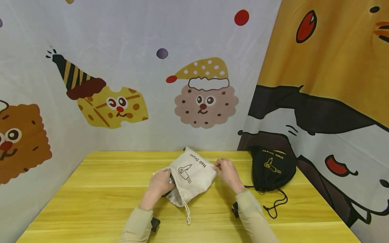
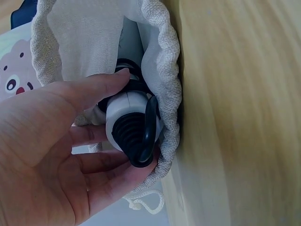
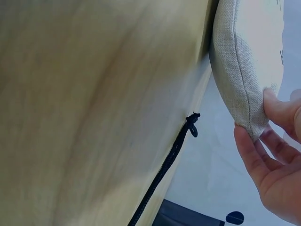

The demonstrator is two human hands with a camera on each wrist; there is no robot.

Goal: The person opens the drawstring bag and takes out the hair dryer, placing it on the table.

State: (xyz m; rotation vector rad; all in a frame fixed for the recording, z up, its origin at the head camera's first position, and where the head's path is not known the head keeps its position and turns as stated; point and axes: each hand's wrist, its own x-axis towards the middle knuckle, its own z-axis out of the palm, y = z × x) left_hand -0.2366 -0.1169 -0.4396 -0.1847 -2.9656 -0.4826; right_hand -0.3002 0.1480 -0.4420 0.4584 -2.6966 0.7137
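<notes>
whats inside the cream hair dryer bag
Inside the cream bag, at its open mouth: a pale handle-like part with a black ribbed end and black cord, gripped by the left hand. Cloth covers most of the deeper part, so its full shape cannot be seen.

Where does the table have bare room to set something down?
The widest bare patch of table lies between its left edge and the left sleeve. A smaller one lies between this and the right sleeve. Crowded: the white bag, with left grip at its mouth and right grip on its corner, and the black bag with its cord.
</notes>
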